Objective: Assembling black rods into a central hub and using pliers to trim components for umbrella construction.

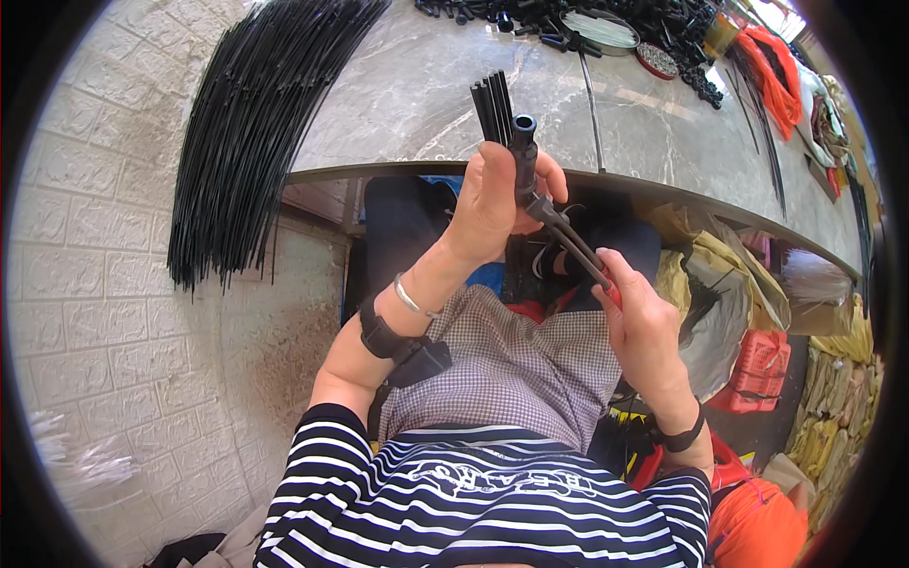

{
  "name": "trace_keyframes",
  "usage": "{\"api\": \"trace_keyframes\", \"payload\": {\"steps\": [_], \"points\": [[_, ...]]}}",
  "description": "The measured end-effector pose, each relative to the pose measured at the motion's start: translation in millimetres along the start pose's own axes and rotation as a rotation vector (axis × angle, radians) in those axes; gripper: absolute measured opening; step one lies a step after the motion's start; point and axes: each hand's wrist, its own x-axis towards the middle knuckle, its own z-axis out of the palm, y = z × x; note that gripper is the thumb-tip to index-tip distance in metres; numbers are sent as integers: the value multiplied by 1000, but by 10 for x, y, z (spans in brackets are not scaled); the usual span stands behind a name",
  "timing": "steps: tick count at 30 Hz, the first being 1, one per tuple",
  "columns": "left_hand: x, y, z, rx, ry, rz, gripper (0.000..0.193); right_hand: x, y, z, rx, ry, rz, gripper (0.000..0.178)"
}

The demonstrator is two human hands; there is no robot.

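Just in front of the table edge, my left hand (485, 210) is closed around a small bundle of thin black rods (490, 106) and a black tubular piece (524, 142) with a round open end facing up. In my right hand (646, 320) is a pliers-like tool (568, 239) with two long dark arms and a red grip. Its dark head meets the lower part of the tubular piece, beside my left fingers. Exactly how the jaws sit on that piece is hidden by the hand.
A large sheaf of long black rods (251, 142) hangs over the table's (426, 104) left end. Black fittings (663, 24) are heaped at the back, by a round dish (601, 31) and a smaller red-rimmed one (656, 61). A red basket (760, 367) stands low at right.
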Motion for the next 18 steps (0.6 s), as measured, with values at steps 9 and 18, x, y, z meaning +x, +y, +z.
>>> {"api": "trace_keyframes", "payload": {"steps": [9,18], "points": [[-59,14,22,247,-13,35,92,24,-26,-59,204,-59,3,43],[-65,9,39,221,6,44,92,15,-6,-27,232,-102,39,28]]}}
